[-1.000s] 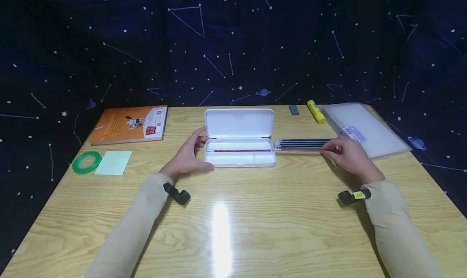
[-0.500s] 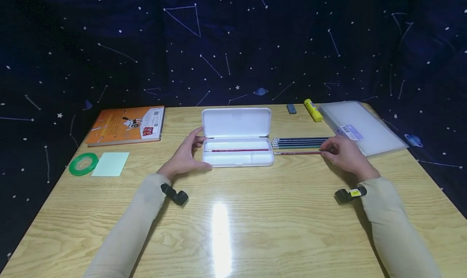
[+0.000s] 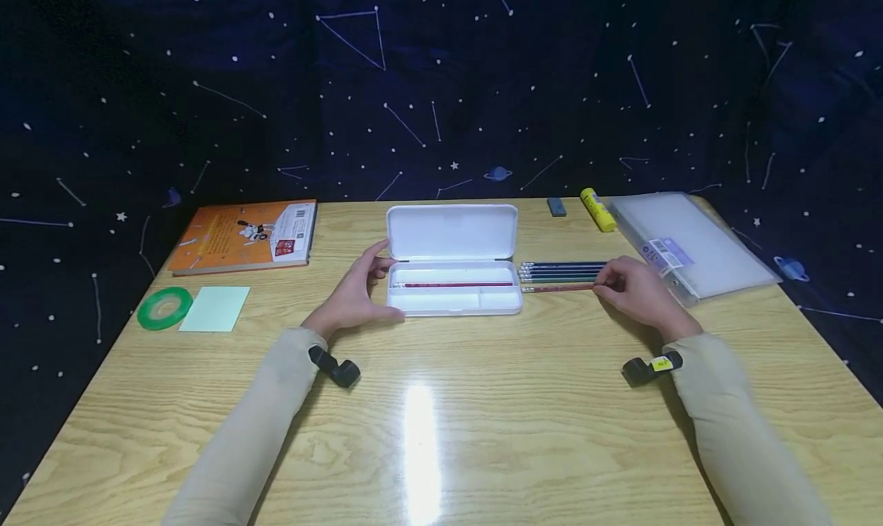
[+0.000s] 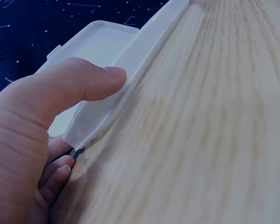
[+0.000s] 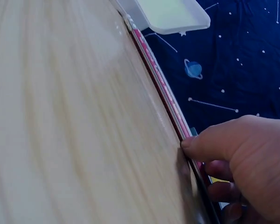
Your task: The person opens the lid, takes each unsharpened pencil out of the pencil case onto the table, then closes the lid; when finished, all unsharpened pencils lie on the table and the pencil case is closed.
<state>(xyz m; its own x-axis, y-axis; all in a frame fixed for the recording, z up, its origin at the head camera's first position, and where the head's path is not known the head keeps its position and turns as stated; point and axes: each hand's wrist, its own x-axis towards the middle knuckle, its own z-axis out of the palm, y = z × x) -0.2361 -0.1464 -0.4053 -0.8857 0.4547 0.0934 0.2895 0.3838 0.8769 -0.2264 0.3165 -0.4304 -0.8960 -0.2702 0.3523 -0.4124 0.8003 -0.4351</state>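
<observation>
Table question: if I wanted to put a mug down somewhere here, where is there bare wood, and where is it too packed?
The widest bare patch of table is the near half, between the two sleeves. Another lies between the orange book and the white pencil case. It is crowded right of the case: the pencil row, the right hand, the clear folder and the glue stick.

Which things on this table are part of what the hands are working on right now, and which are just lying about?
In hand:
- open white plastic pencil case, steadied by the left hand
- red pencil lying in the case
- row of pencils beside the case, its nearest red one pinched by the right hand

Lying about:
- orange book
- green tape roll
- pale green notepad
- yellow glue stick
- grey eraser
- clear plastic folder
</observation>
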